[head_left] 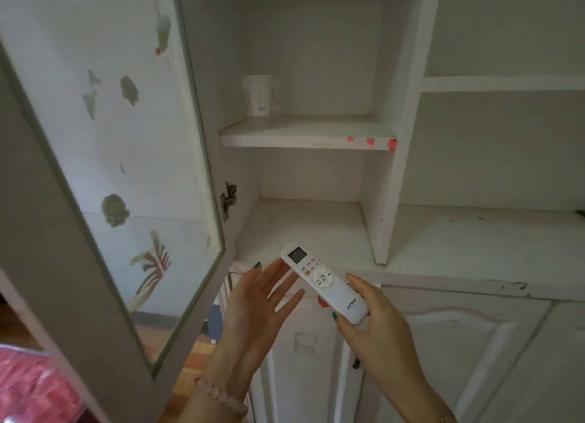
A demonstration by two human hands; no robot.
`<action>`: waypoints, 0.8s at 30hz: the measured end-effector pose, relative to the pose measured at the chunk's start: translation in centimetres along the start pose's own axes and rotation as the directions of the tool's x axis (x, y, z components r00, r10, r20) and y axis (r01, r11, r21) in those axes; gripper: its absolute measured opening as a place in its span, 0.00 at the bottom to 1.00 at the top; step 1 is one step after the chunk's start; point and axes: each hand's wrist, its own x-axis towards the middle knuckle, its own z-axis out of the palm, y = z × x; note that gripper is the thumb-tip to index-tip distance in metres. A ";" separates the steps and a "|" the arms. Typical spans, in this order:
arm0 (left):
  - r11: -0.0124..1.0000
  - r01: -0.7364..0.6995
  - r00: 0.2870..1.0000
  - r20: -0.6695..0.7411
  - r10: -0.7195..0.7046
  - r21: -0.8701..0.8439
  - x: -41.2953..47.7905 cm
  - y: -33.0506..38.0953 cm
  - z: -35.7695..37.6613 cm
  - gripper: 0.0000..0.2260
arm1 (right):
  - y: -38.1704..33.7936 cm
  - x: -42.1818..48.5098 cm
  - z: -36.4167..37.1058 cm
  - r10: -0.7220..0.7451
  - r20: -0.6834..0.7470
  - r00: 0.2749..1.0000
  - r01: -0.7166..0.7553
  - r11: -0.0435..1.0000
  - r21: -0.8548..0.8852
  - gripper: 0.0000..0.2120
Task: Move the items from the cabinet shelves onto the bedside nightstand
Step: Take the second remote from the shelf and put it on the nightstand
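A white remote control (323, 280) with a small screen is held in front of the lower cabinet shelf (304, 229). My right hand (373, 321) grips its bottom end between thumb and fingers. My left hand (259, 299) is beside it with fingers spread, one fingertip touching the remote's top left edge. A white plastic cup with a handle (261, 98) stands at the left of the upper shelf (304, 134). The nightstand is out of view.
The glass cabinet door (104, 169), with worn stickers, stands open on the left, close to my left arm. White lower cupboard doors (443, 343) are below the shelves, and open shelving (493, 232) lies to the right. Red fabric (28, 388) shows at bottom left.
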 end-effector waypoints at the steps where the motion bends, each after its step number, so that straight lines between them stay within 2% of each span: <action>1: 1.000 0.005 1.000 -0.004 -0.005 0.002 -0.4 -0.1 -0.4 0.19 | -0.1 -0.6 0.2 -0.003 0.021 1.000 0.004 1.000 -0.013 0.27; 8: 0.996 0.021 0.998 -0.053 -0.016 0.088 -3.5 -1.6 -4.5 0.21 | 0.4 -4.8 2.3 0.046 0.176 0.983 -0.021 0.990 -0.141 0.29; 13: 0.998 0.010 0.987 -0.159 0.000 0.060 -6.7 -2.6 -7.1 0.19 | 0.9 -7.5 3.4 0.055 0.307 0.950 -0.007 0.987 -0.158 0.29; 20: 0.997 -0.078 0.949 -0.306 0.081 0.023 -11.2 -4.3 -8.3 0.16 | 0.9 -9.4 3.6 -0.019 0.469 0.883 0.084 0.989 -0.118 0.29; 24: 0.990 -0.144 0.911 -0.388 0.136 0.009 -13.9 -6.9 -8.1 0.20 | 2.3 -10.5 2.9 -0.068 0.567 0.821 0.124 0.990 -0.062 0.28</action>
